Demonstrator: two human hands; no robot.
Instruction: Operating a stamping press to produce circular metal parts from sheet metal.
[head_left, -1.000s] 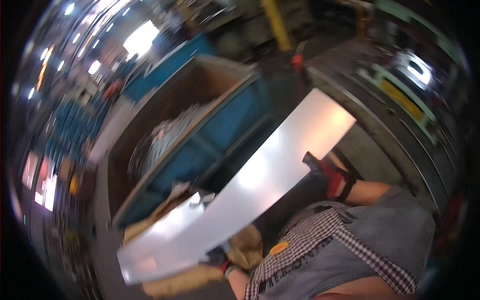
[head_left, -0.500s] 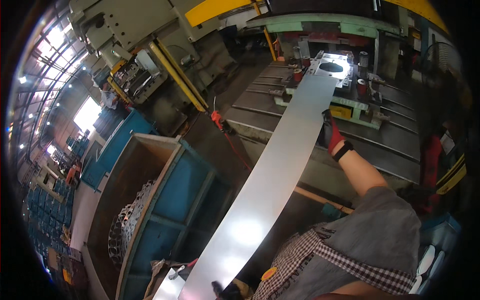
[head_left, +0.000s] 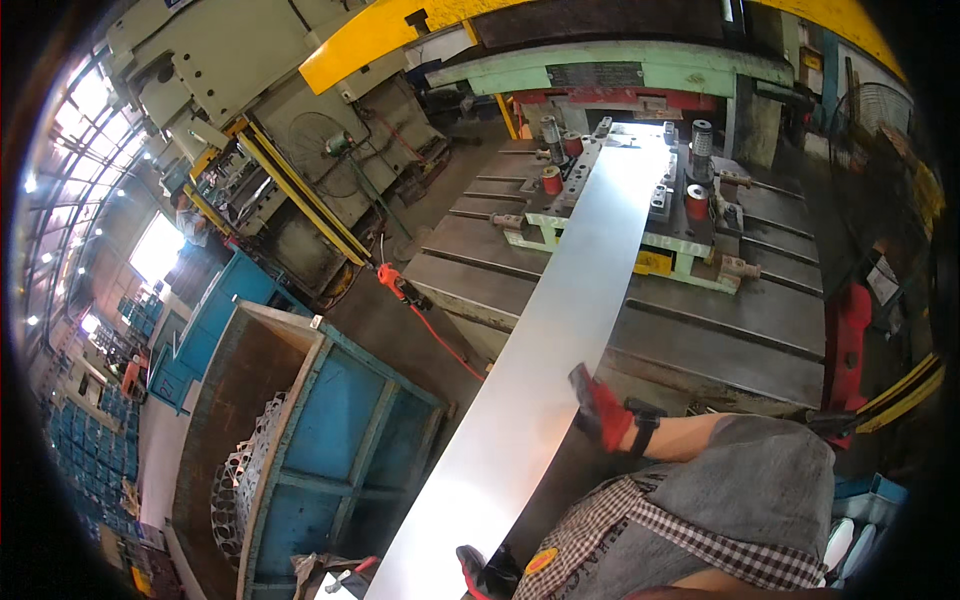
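Just right of the blue bin [head_left: 335,425], your metal sheet [head_left: 530,370] runs lengthwise lower-left to upper-right, far end over the die [head_left: 566,195]. Your left hand [head_left: 490,573]'s pinching its right edge down low; your right hand [head_left: 603,412] laps that edge farther up, can't tell how closed those fingers are.

White light glares from a window [head_left: 158,248] just past nine o'clock, with small lamps [head_left: 30,185] dotting the dimmer area around it. The metal sheet [head_left: 530,370] reflects strongly, washed out at its one-o'clock end and shining toward six. Shadow darkens the inside of the bin [head_left: 340,420] at eight o'clock. Straight edges bow near the black rim; the middle looks fairly sharp.
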